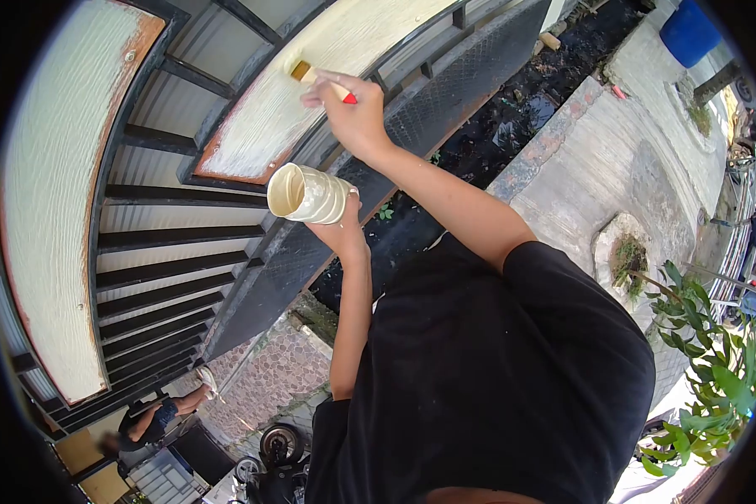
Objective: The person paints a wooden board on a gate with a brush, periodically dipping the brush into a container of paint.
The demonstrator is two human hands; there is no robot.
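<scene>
My right hand grips a paintbrush with a pale handle and a red tip, its bristles touching a cream-painted panel framed by black metal. Brown edges show along the panel's lower end. Just below, my left hand is wrapped round a paint-streaked plastic cup, tilted with its open mouth toward the panel. Cream paint coats the inside of the cup. A second cream panel with brown edges stands at the left.
Black bars run between the panels. A dark ditch lies beside the gate, with concrete paving beyond. A blue barrel stands at the upper right, leafy branches lower down. Another person and a motorcycle are at the lower left.
</scene>
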